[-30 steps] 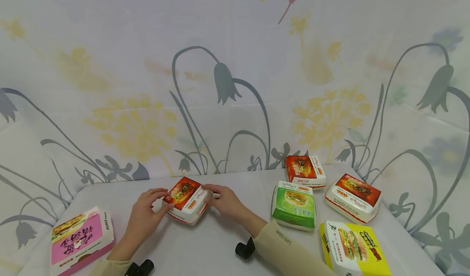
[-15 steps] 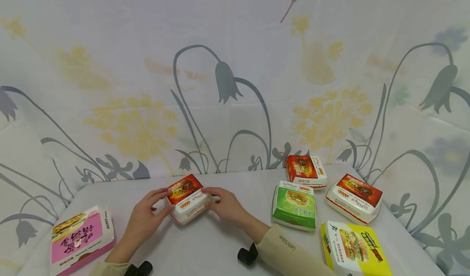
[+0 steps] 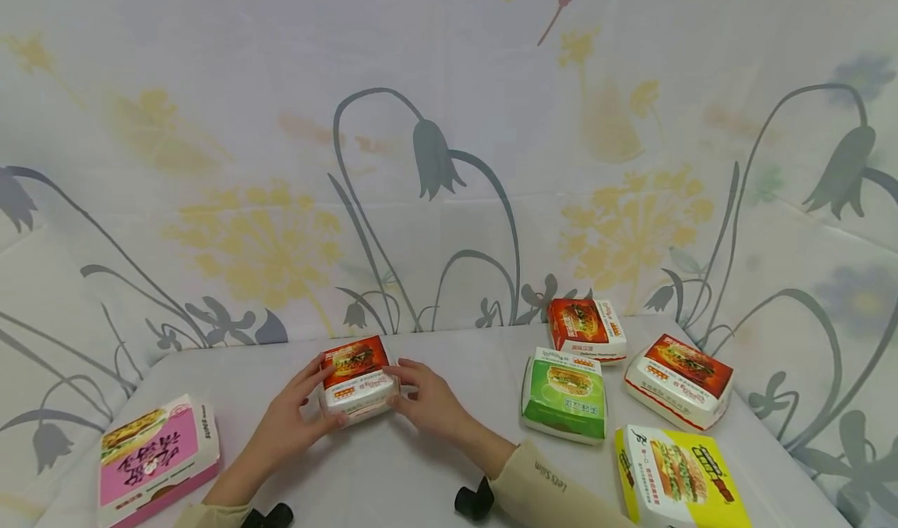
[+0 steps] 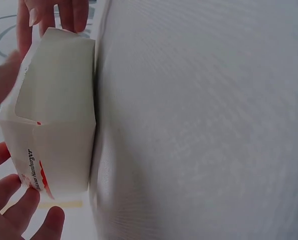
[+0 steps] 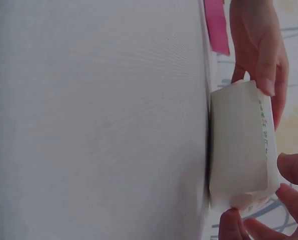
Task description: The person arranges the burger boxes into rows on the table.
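A red and white burger box [image 3: 359,391] sits on the table at centre left, its front face turned toward me. Around its left side, my left hand [image 3: 298,419] holds it, thumb at the near corner and fingers at the far left edge. My right hand [image 3: 431,403] holds the right side with thumb and fingertips. In the left wrist view, the box [image 4: 58,90] shows a plain white side and a printed end between both hands. The right wrist view has the box [image 5: 239,145] resting on the white cloth, with fingers at both ends.
A pink burger box [image 3: 150,462] lies at the left. On the right stand a green box [image 3: 563,395], a red and white box [image 3: 585,329] behind it, another red and white box [image 3: 678,380], and a yellow box [image 3: 680,477]. A floral curtain [image 3: 449,224] hangs behind the white table.
The held box has turned from a slanted position to sit nearly square to me. Both hands have moved with it, the left coming slightly rightward. The other boxes stay in place.
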A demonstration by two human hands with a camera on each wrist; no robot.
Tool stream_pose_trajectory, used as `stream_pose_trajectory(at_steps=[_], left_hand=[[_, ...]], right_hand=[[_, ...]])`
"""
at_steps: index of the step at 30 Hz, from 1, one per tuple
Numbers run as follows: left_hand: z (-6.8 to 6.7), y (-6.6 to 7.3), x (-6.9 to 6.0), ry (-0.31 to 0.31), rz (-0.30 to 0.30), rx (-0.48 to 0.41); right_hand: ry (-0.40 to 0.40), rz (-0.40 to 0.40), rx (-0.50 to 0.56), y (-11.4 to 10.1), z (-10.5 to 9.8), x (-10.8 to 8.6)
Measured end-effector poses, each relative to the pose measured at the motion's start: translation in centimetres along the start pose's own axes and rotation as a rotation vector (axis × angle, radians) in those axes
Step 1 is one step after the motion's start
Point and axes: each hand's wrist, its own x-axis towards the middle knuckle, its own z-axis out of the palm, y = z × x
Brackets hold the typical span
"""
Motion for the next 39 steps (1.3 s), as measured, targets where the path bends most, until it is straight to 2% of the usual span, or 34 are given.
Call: stream_pose_trajectory(at_steps=[3, 8, 10, 15, 21, 32, 39], left_hand=[[-0.1, -0.1, 0.0, -0.001, 0.022, 0.013], [-0.5, 0.0, 0.3, 0.024, 0.092, 0.04], [-0.6, 0.0, 0.5, 0.017, 0.1, 0.043], [-0.7, 0.0, 0.5, -0.017, 0.074, 0.023], [-0.6, -0.3, 0.6, -0.031, 0.008, -0.022], [-0.2, -0.2, 0.5, 0.002, -0.028, -0.069], [-0.1, -0.2, 1.0, 0.008, -0.047, -0.065]], right_hand=[[0.001, 0.002, -0.012, -0.1, 0.1, -0.1], [0.008, 0.023, -0.012, -0.6, 0.1, -0.1], [0.002, 0.031, 0.006, -0.7, 0.2, 0.0], [-0.018, 0.036, 0.021, -0.6, 0.5, 0.2], [0.002, 0.058, 0.046, -0.5, 1.0, 0.4], [0.094, 0.085, 0.057, -0.7, 1.9, 0.5], [0.105, 0.094, 0.035, -0.6, 1.8, 1.2]])
